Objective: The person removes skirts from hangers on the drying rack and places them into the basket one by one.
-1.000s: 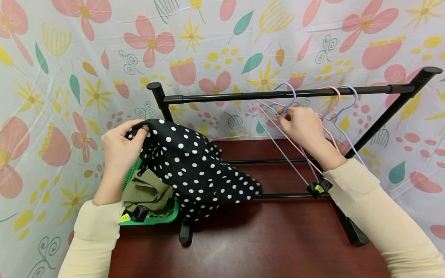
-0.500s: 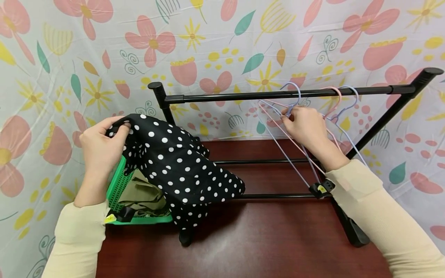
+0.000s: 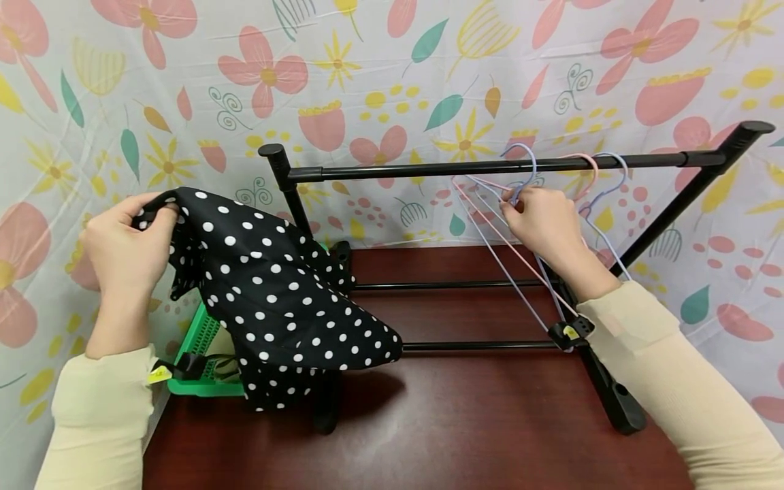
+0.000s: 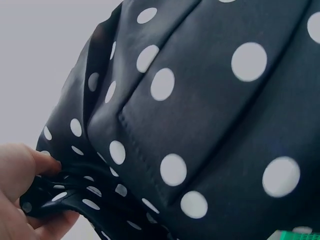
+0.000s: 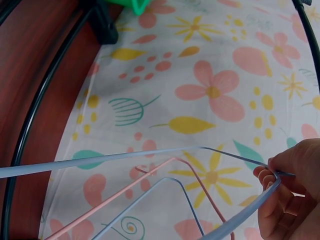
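A black garment with white polka dots (image 3: pixel 275 292) hangs in loose folds from my left hand (image 3: pixel 128 258), which pinches its upper edge between thumb and fingers. The left wrist view shows the garment (image 4: pixel 210 115) close up, with a stitched seam; its exact kind cannot be told. My right hand (image 3: pixel 545 221) pinches the neck of a lavender-blue hanger (image 3: pixel 523 163) whose hook is over the black rail (image 3: pixel 398 170). In the right wrist view, thumb and fingertips close on that hanger (image 5: pixel 250 197). A pink hanger (image 3: pixel 594 177) and another blue hanger (image 3: pixel 621 177) hang farther right.
The black rack stands on a dark red-brown table (image 3: pixel 465 422), with two lower bars near the tabletop. A green basket (image 3: pixel 199 340) with olive cloth (image 3: pixel 223 361) sits at left, partly behind the garment. A floral curtain (image 3: pixel 392 82) surrounds the rack.
My left hand has moved left and slightly up, drawing the polka-dot garment with it and covering more of the basket. The right hand and its hanger have shifted a little right along the rail.
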{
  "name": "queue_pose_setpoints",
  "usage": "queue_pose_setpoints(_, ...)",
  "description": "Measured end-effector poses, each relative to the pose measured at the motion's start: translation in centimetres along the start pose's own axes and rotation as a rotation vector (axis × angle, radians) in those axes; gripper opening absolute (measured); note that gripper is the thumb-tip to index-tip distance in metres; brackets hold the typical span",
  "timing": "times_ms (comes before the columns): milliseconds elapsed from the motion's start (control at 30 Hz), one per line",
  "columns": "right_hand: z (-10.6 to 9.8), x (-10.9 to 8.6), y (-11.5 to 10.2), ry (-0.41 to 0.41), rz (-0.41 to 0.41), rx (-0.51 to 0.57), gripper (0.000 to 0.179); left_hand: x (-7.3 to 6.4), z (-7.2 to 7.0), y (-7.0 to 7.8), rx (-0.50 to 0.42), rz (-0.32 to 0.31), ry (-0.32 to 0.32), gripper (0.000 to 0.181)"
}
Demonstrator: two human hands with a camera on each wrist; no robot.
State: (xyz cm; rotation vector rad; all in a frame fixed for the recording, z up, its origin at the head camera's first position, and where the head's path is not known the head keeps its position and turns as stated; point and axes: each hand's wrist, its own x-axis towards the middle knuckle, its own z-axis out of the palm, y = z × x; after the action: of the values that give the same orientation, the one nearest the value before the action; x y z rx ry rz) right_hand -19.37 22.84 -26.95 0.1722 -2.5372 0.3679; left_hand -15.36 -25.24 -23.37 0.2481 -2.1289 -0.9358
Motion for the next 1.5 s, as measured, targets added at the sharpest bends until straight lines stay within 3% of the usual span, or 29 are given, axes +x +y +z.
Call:
queue_pose_setpoints(100,0.1,0.0,0.1,0.001,0.007,-0.004,0.041,0.7,-0.4,0.0,0.006,-0.038,0.007,0.019)
queue_pose_setpoints(300,0.1,-0.1,0.3,-0.004,0.015,-0.004,0.040,2.0,-0.8,-0.2,0.040,-0.029,0.059,0.022)
queue_pose_setpoints(633,0.1,-0.2,0.5,0.005,0.034,0.001,0.037,3.4,-1.3,-1.6,0.100,-0.084,0.144,0.022)
queue_pose_setpoints(833,0.2,-0.3,0.8,0.001,0.048,-0.003,0.037,4.4,-1.9,-1.8,0.050,-0.145,0.251,0.019)
queue_pose_setpoints(1033,0.2,-0.3,1.1,-0.019,0.068,-0.002,0.039,5.2,-2.2,-1.1,-0.038,-0.243,0.286,0.021)
queue_pose_setpoints(1133,0.2,-0.4,1.1,-0.026,0.069,-0.011,0.040,5.7,-1.9,-1.7,-0.008,-0.222,0.303,0.021)
queue_pose_setpoints(1300,0.2,-0.5,1.0,-0.036,0.081,-0.017,0.039,5.6,-0.4,-3.2,0.123,-0.154,0.330,0.022)
queue_pose_setpoints(1500,0.4,-0.5,1.1,-0.035,0.079,-0.025,0.040,4.6,1.0,-4.0,0.161,-0.182,0.295,0.023)
